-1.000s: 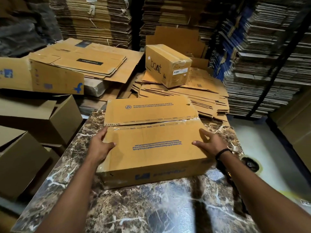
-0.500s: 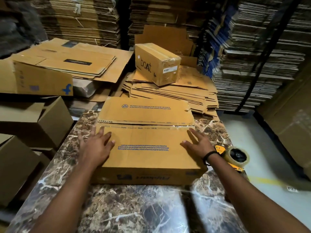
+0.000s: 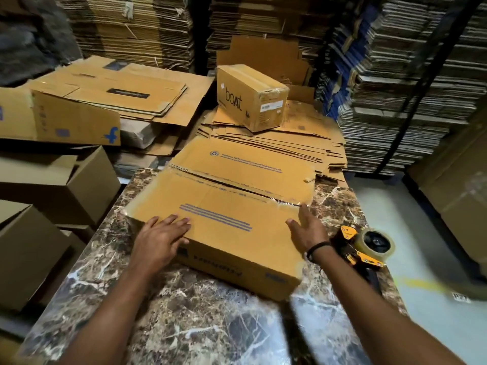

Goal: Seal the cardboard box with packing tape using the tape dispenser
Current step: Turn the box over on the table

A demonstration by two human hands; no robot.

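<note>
A flat brown cardboard box [image 3: 226,206] with blue print lies on the marble table [image 3: 200,325], turned at an angle. Its two top flaps meet along a seam that gapes slightly, with torn old tape at the right end. My left hand [image 3: 160,237] rests flat on the near left corner of the top. My right hand [image 3: 307,227] lies flat with straight fingers on the right edge, near the seam. A yellow and black tape dispenser [image 3: 365,250] with a roll of clear tape sits on the table just right of my right wrist, untouched.
A small "boat" box [image 3: 250,97] stands on a pile of flattened cartons behind the table. Open brown boxes [image 3: 52,185] crowd the left side. Tall stacks of flat cardboard [image 3: 395,88] wall in the back and right. Grey floor [image 3: 427,259] lies to the right.
The box has turned clockwise on the table under both hands. My left hand has slid toward the near left corner, and the tape dispenser shows more fully.
</note>
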